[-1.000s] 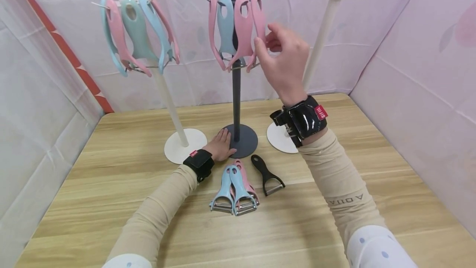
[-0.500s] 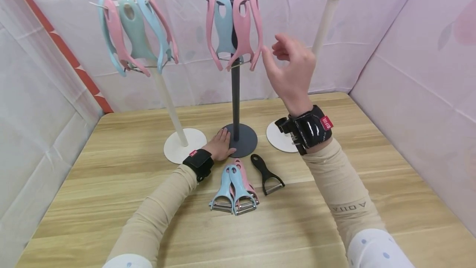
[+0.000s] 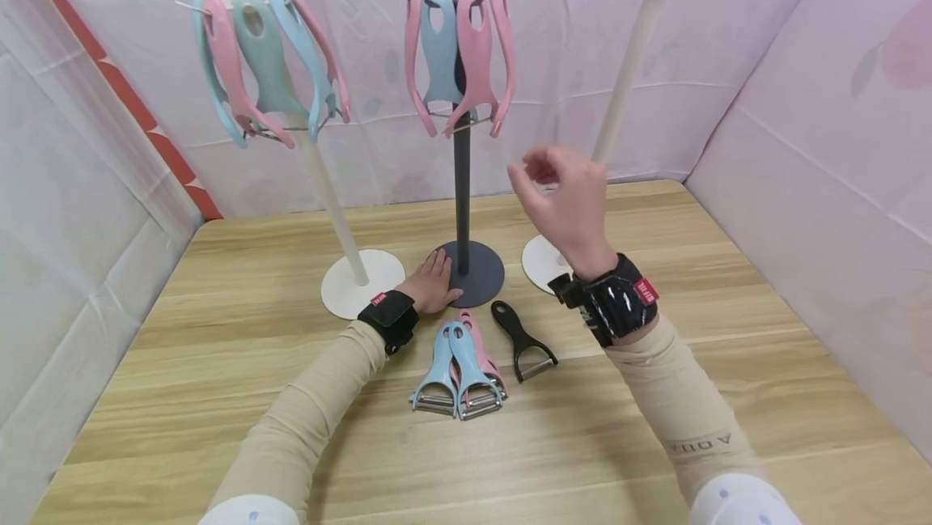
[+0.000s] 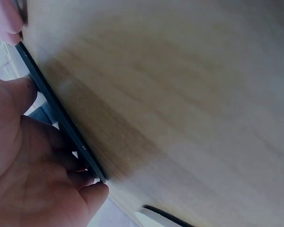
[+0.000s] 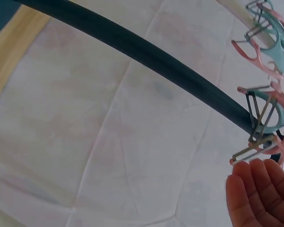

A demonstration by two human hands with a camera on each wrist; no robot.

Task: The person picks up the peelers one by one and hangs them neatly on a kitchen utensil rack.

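Observation:
A dark grey stand (image 3: 462, 177) holds several pink and blue peelers (image 3: 460, 56) on its top hooks. My left hand (image 3: 434, 282) lies flat on the stand's round base (image 3: 480, 274), fingers straight; in the left wrist view the left hand (image 4: 33, 161) presses on the base's edge (image 4: 61, 118). My right hand (image 3: 561, 201) hangs in the air right of the pole, below the hanging peelers, fingers loosely curled and holding nothing. The right wrist view shows its fingertips (image 5: 262, 194) under the peelers (image 5: 265, 118). Blue and pink peelers (image 3: 459, 367) and a black peeler (image 3: 523, 340) lie on the table.
A white stand (image 3: 328, 185) at the left carries several pink and blue-green peelers (image 3: 265, 56). A second white stand (image 3: 626, 64) at the right has bare hooks. Fabric walls close in the wooden table (image 3: 218, 363) on three sides.
My right hand has come down and away from the peelers on the dark stand, from hook height to mid-pole height. The left hand has stayed on the base.

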